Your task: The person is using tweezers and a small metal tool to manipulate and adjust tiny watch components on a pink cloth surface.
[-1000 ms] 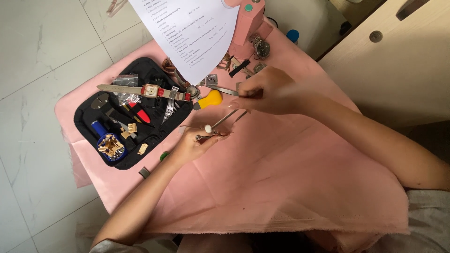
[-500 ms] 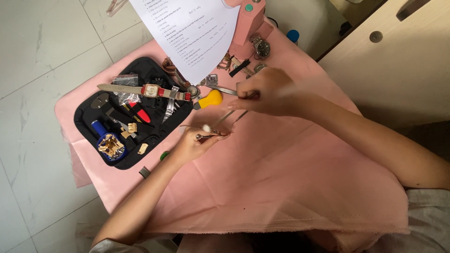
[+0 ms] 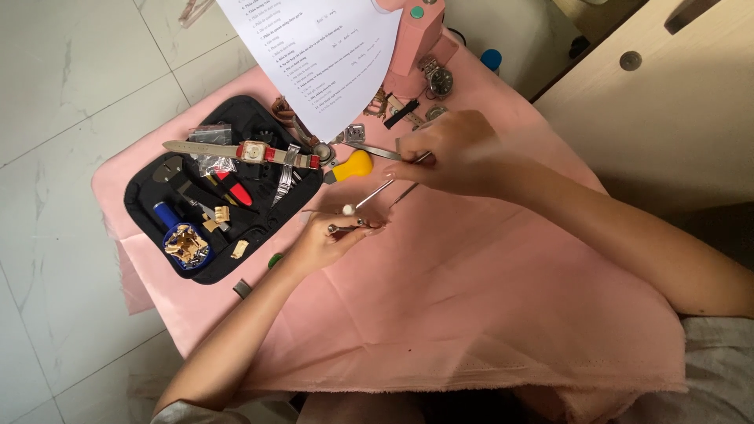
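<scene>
Pink-clothed table (image 3: 471, 314) (black tool case (image 3: 149, 184), yellow-handled tool (image 3: 351, 166), watches (image 3: 437, 78))

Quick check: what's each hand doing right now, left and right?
Left hand: closed, pinching a small metal part on the pink cloth.
Right hand: closed on a thin metal tool.

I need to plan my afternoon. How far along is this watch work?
Done: the black tool case lies open and a strap with a red watch rests across it. In hand: the left hand pinches a small metal part, while the right hand grips a thin metal tool. Left: loose watches wait near the pink stand.
</scene>
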